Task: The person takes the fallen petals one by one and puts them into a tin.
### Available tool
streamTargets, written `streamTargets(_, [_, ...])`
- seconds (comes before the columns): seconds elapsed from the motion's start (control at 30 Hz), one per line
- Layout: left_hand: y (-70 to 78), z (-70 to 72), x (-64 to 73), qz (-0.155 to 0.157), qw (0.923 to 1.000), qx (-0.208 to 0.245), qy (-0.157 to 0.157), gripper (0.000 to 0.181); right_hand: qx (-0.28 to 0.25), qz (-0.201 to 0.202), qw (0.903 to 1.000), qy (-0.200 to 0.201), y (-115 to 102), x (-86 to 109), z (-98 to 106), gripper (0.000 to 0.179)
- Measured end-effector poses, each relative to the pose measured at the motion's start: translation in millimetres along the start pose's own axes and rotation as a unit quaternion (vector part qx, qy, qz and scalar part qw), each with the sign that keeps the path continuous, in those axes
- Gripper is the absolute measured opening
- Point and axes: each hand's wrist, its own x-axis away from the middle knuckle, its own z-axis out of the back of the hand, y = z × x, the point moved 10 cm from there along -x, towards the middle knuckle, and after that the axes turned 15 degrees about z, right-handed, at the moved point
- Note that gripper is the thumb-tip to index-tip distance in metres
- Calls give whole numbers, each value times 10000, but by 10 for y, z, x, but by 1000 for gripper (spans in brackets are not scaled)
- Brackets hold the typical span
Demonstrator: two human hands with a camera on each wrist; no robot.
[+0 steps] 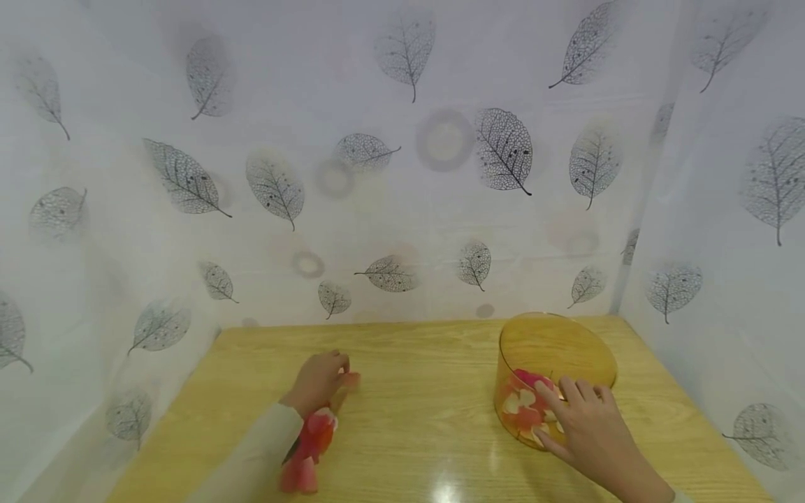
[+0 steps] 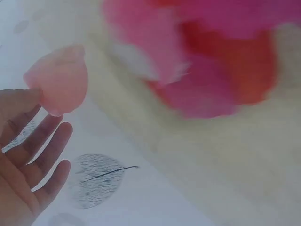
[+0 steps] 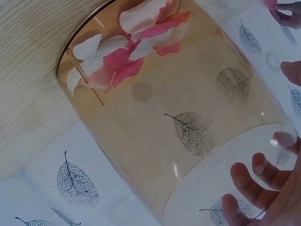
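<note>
In the head view my left hand is over the left part of the table, and its thumb and fingertips pinch a pale pink petal. Below that wrist lies a pile of pink and red petals, partly covered by the sleeve. My right hand holds the near rim of a clear amber glass vase, its fingers over the edge and its thumb outside. Several white, pink and red petals lie at the bottom of the vase, seen through its wall.
The wooden table spreads between the two hands. White sheeting printed with dark leaf shapes encloses its back and both sides.
</note>
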Motion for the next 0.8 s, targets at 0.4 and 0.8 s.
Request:
streamTargets(0.4, [794,621,-213,-1001,9899,352,945,11,6,1,10000,-22,11,5,4,78])
streamTargets(0.8, [2042,1119,-264,-2212,9619,561,1504,5,-31,22,10000,-62,11,16,-18,79])
